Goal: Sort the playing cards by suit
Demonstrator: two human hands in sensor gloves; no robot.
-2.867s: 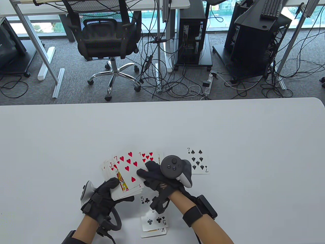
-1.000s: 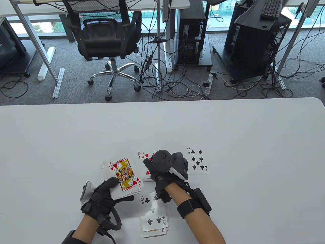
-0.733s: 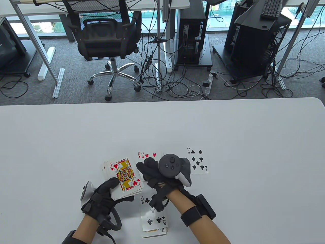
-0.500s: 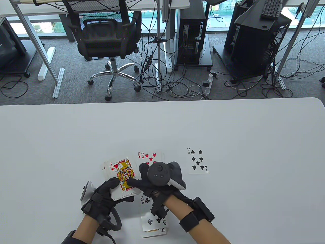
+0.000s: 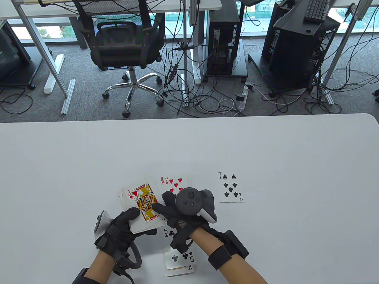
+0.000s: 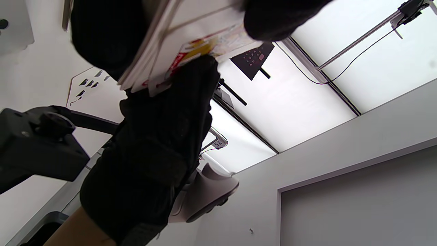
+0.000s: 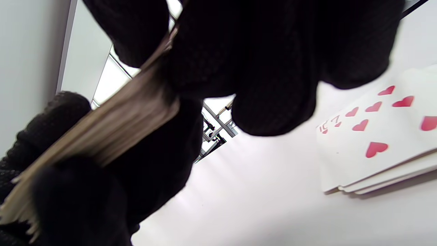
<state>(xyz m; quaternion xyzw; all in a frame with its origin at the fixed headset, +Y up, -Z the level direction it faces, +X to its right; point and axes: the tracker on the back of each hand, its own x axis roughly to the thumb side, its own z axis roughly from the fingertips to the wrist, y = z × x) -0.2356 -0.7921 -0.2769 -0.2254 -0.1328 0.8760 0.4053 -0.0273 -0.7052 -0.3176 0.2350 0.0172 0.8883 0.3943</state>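
My left hand (image 5: pixel 141 222) grips the deck (image 5: pixel 139 204) face up just above the table, jack of hearts (image 5: pixel 143 201) on top. My right hand (image 5: pixel 161 204) reaches over from the right and pinches the jack's right edge, thumb on its face. On the table lie a hearts pile (image 5: pixel 175 182) topped by the seven, a lone seven of spades (image 5: pixel 231 188), and a clubs pile (image 5: pixel 179 257) topped by the five. The right wrist view shows the deck's edge (image 7: pixel 102 126) under my fingers (image 7: pixel 239 51) and the hearts pile (image 7: pixel 375 136) to the right.
The white table (image 5: pixel 266 153) spreads wide on every side of the cards. Its far edge borders a floor with an office chair (image 5: pixel 124 44), cables and computer towers (image 5: pixel 226 38). My right forearm hides part of the clubs pile.
My right hand laid the seven of hearts on the hearts pile, then came back left to the deck. It now pinches the jack, which has tilted slightly. The left hand has stayed put.
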